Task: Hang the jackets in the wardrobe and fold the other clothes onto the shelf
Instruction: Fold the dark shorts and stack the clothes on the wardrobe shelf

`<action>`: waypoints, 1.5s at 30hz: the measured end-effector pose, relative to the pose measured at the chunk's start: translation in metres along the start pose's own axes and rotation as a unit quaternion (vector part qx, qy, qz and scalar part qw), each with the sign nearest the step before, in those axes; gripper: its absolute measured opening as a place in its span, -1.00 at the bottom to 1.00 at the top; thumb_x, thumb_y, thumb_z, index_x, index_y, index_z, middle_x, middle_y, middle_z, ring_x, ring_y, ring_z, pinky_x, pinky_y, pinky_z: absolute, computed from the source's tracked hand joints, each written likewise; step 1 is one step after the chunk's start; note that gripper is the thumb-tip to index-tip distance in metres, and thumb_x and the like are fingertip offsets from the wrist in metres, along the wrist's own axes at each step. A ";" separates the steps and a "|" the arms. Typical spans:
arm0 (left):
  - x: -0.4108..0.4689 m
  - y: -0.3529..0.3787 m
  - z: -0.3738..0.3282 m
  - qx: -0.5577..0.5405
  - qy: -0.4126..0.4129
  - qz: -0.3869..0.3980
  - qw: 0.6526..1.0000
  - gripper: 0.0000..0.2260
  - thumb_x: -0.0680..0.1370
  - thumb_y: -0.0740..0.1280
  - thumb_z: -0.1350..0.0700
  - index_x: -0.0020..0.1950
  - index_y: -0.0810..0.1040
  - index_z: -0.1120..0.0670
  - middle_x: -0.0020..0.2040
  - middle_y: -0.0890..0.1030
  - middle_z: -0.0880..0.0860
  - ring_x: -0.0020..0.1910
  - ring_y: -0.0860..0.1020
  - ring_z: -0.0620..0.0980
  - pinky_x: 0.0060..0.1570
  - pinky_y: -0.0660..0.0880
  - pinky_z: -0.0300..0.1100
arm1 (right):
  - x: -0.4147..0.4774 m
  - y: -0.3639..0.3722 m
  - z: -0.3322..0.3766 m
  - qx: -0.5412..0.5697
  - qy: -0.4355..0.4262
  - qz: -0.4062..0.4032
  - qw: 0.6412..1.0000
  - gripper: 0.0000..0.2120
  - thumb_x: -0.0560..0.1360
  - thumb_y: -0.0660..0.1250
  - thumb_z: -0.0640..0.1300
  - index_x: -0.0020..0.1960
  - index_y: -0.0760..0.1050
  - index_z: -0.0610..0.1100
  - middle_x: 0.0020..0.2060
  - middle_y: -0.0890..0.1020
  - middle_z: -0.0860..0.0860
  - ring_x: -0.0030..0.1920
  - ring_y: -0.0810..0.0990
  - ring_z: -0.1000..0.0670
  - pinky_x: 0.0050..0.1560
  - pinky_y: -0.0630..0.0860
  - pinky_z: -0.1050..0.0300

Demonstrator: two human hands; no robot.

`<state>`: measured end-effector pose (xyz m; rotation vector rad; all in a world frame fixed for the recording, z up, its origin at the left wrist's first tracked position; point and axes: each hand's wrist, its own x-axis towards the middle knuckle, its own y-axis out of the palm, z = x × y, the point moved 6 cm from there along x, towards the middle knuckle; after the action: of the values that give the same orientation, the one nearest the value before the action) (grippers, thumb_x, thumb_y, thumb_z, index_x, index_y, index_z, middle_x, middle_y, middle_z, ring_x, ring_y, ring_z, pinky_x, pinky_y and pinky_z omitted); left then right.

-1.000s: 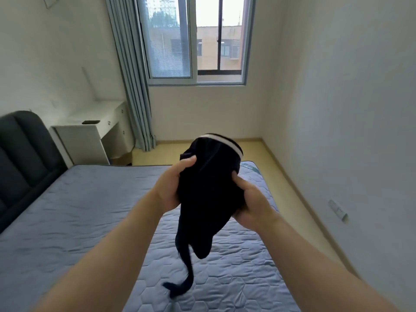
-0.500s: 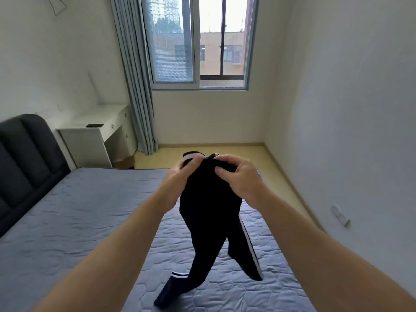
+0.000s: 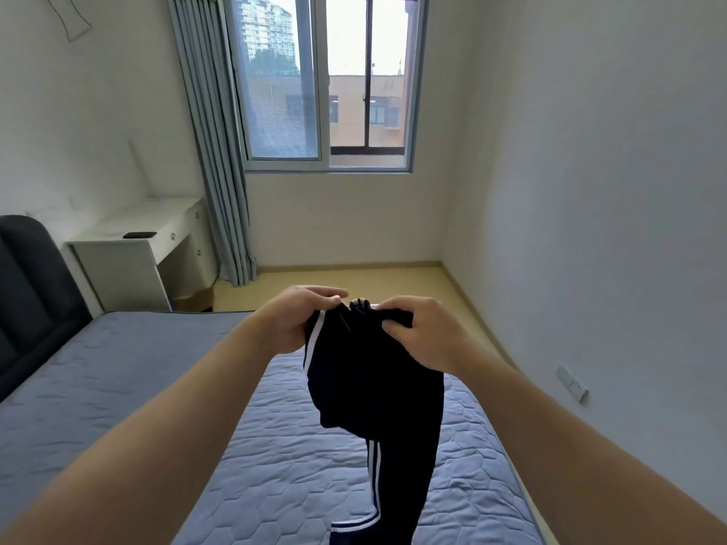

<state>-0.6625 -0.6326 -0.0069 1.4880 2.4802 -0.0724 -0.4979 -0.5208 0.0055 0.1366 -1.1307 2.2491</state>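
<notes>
Both hands are pinching the waistband of dark striped trousers (image 3: 373, 387) above the bed (image 3: 98, 379), the left hand (image 3: 293, 320) and right hand (image 3: 421, 332) close together, the legs hanging straight down toward the mattress, ready for folding.

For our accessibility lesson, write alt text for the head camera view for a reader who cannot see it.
A left hand and a right hand grip the waistband of dark trousers with white side stripes, held up over a blue-grey quilted bed. A window, curtain and white desk stand behind.
</notes>
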 end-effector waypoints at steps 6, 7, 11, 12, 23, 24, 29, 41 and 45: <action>0.008 -0.002 -0.021 0.188 0.043 -0.037 0.981 -0.73 0.44 0.37 0.27 0.06 0.71 0.03 -0.05 0.66 0.11 -0.21 0.67 0.03 -0.23 0.60 -0.16 | -0.006 -0.027 -0.011 -0.053 0.033 -0.046 0.997 -0.82 0.52 0.35 -0.06 0.08 0.63 0.12 -0.10 0.67 0.27 -0.02 0.60 0.16 0.03 0.47 0.22; 0.008 -0.002 -0.020 0.273 0.030 -0.025 0.961 -0.74 0.42 0.46 0.16 0.09 0.69 -0.01 0.00 0.68 0.06 -0.17 0.69 -0.02 -0.22 0.60 -0.21 | -0.006 -0.031 -0.010 -0.047 0.025 -0.060 0.997 -0.82 0.53 0.36 -0.09 0.08 0.64 0.10 -0.09 0.67 0.26 -0.02 0.59 0.17 0.03 0.45 0.25; 0.012 0.004 -0.008 0.565 -0.011 -0.001 0.825 -0.24 0.33 0.58 -0.18 0.47 0.42 -0.09 0.34 0.50 -0.06 0.28 0.51 -0.02 0.20 0.45 -0.16 | -0.005 -0.041 -0.002 -0.027 -0.010 -0.090 0.996 -0.80 0.53 0.39 -0.18 0.08 0.66 0.05 -0.03 0.67 0.19 0.03 0.59 0.14 0.12 0.45 0.27; 0.013 0.014 -0.008 0.550 0.032 0.010 0.835 -0.17 0.34 0.60 -0.12 0.54 0.32 -0.10 0.43 0.42 -0.06 0.38 0.43 -0.01 0.32 0.39 -0.11 | -0.004 -0.041 0.001 -0.024 -0.019 -0.092 0.995 -0.80 0.53 0.39 -0.19 0.08 0.66 0.05 -0.03 0.66 0.18 0.02 0.59 0.14 0.12 0.46 0.28; 0.017 0.055 -0.045 0.216 0.209 0.047 0.953 -0.85 0.64 0.32 0.13 -0.03 0.56 0.21 -0.18 0.57 0.10 -0.17 0.54 0.03 -0.13 0.48 -0.10 | 0.003 -0.053 -0.016 -0.025 0.051 -0.101 0.993 -0.86 0.51 0.41 0.10 -0.06 0.62 0.05 -0.25 0.63 0.20 -0.20 0.59 0.19 -0.20 0.46 0.31; 0.019 0.051 -0.053 0.228 0.229 0.006 0.946 -0.82 0.64 0.32 0.11 -0.06 0.53 0.21 -0.22 0.53 0.08 -0.21 0.51 0.01 -0.17 0.43 -0.09 | 0.004 -0.052 -0.020 -0.028 0.065 -0.075 0.995 -0.82 0.49 0.42 0.16 -0.14 0.60 0.06 -0.31 0.62 0.19 -0.26 0.58 0.21 -0.27 0.44 0.31; 0.017 0.039 -0.098 0.304 0.330 -0.108 0.887 -0.86 0.63 0.31 0.03 -0.13 0.52 -0.04 -0.37 0.51 -0.13 -0.36 0.46 -0.19 -0.26 0.38 -0.16 | 0.013 -0.052 -0.032 -0.139 0.107 0.077 0.981 -0.72 0.38 0.49 0.19 -0.40 0.46 0.17 -0.25 0.55 0.16 -0.15 0.59 0.07 -0.14 0.51 0.12; 0.011 -0.014 -0.163 0.237 0.400 -0.278 0.841 -0.73 0.63 0.26 -0.12 -0.19 0.50 -0.01 -0.35 0.52 -0.14 -0.34 0.47 -0.16 -0.24 0.40 -0.11 | 0.067 -0.142 -0.002 -0.205 0.069 -0.089 0.972 -0.84 0.55 0.37 0.04 -0.09 0.53 -0.03 -0.19 0.61 0.02 -0.14 0.59 -0.06 -0.12 0.54 0.02; 0.016 -0.021 -0.150 0.312 0.349 -0.289 0.835 -0.76 0.65 0.24 -0.10 -0.13 0.52 -0.02 -0.25 0.57 -0.08 -0.19 0.54 -0.03 -0.23 0.40 -0.11 | 0.080 -0.146 0.008 -0.300 0.049 -0.080 0.949 -0.90 0.60 0.26 -0.16 0.07 0.54 -0.09 -0.03 0.63 -0.08 -0.14 0.56 -0.11 -0.12 0.53 0.01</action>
<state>-0.7161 -0.6035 0.1328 0.9473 3.7138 -0.5988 -0.4820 -0.4232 0.1402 -0.1267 -1.6272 1.6641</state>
